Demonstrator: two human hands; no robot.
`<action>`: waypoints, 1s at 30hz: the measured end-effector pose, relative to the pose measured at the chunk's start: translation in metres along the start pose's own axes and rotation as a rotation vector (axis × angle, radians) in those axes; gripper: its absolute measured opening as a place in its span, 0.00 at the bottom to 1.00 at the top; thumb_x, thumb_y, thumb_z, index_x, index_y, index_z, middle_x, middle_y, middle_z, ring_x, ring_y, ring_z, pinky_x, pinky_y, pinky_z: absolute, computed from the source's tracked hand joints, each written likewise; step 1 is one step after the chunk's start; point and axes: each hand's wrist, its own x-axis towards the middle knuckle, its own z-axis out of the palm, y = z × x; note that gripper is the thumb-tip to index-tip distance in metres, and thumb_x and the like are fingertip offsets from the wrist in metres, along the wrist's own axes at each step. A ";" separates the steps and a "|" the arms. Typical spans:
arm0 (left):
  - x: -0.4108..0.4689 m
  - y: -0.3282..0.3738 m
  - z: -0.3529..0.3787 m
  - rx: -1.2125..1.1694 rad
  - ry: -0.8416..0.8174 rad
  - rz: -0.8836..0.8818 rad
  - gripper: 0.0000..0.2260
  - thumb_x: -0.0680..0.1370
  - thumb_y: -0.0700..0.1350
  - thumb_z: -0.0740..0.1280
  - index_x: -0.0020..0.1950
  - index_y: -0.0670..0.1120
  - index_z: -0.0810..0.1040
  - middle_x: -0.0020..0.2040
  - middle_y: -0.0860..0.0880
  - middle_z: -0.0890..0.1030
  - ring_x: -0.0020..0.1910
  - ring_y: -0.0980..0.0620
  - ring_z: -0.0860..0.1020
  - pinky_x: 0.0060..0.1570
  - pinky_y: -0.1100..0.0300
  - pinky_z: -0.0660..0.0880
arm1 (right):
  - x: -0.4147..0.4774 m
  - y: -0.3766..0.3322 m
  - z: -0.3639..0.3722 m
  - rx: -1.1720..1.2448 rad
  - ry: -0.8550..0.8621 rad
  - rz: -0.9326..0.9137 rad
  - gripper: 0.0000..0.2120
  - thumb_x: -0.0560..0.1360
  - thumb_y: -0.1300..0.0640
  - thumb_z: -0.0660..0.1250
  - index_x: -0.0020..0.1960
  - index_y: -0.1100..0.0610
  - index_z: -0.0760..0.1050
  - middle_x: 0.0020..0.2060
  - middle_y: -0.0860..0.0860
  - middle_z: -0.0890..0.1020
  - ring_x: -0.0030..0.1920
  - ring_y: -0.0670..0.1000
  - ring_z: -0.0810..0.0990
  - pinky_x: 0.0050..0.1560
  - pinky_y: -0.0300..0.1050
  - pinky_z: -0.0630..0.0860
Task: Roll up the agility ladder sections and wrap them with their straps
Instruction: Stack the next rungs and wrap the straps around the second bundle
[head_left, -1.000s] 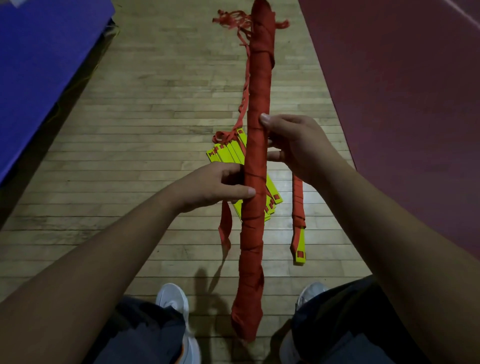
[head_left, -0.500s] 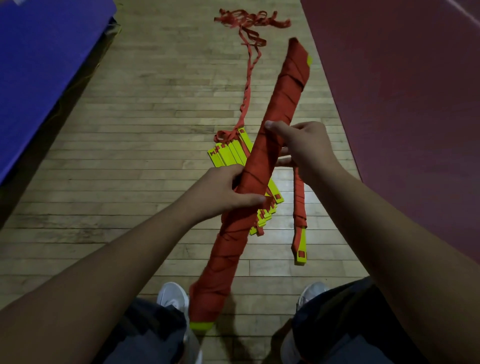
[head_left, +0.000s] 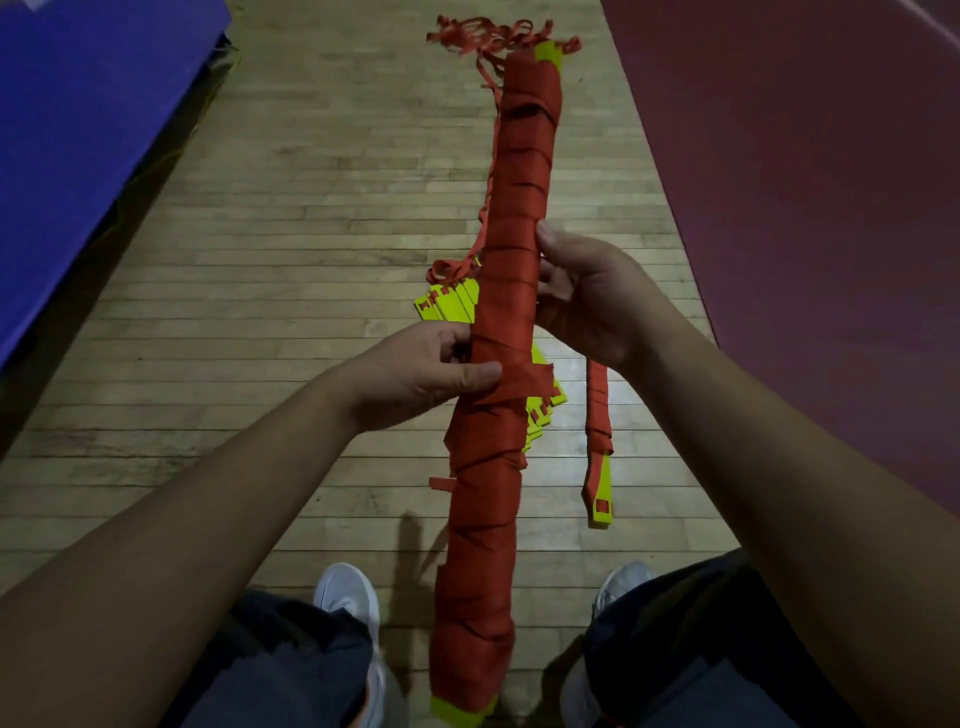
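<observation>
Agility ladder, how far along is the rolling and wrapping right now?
Done: one wrapped ladder bundle, red strap wound nearly end to end. In hand: the right hand grips that bundle while the left hand thumbs down its loose strap end at mid-length. Still to do: a stack of yellow rungs on the floor, its trailing strap unwound; a half-wrapped rung lies beside it.

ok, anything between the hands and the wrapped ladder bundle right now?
Nothing visible. The left hand and right hand both grip the red-wrapped bundle directly. The loose yellow rungs and a strap-wrapped rung lie on the floor below, apart from it.
</observation>
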 end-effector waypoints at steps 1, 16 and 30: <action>0.000 0.001 0.001 0.067 0.014 -0.007 0.27 0.68 0.54 0.80 0.61 0.41 0.80 0.55 0.47 0.85 0.55 0.52 0.82 0.56 0.60 0.78 | -0.001 -0.001 0.000 -0.011 0.010 -0.008 0.08 0.84 0.59 0.58 0.55 0.62 0.72 0.31 0.48 0.80 0.31 0.44 0.73 0.38 0.41 0.79; 0.001 0.003 0.023 0.396 0.352 -0.028 0.16 0.71 0.51 0.78 0.53 0.45 0.81 0.42 0.44 0.87 0.34 0.53 0.78 0.38 0.58 0.74 | 0.007 0.003 -0.005 -0.331 0.391 -0.105 0.07 0.78 0.56 0.71 0.46 0.60 0.79 0.33 0.49 0.78 0.37 0.48 0.77 0.40 0.48 0.76; 0.000 -0.001 0.007 0.107 0.175 0.062 0.16 0.73 0.38 0.70 0.61 0.38 0.79 0.50 0.42 0.81 0.49 0.47 0.78 0.49 0.58 0.74 | 0.001 -0.002 -0.006 0.023 0.209 -0.048 0.13 0.84 0.54 0.58 0.62 0.60 0.74 0.44 0.58 0.79 0.40 0.53 0.80 0.43 0.47 0.78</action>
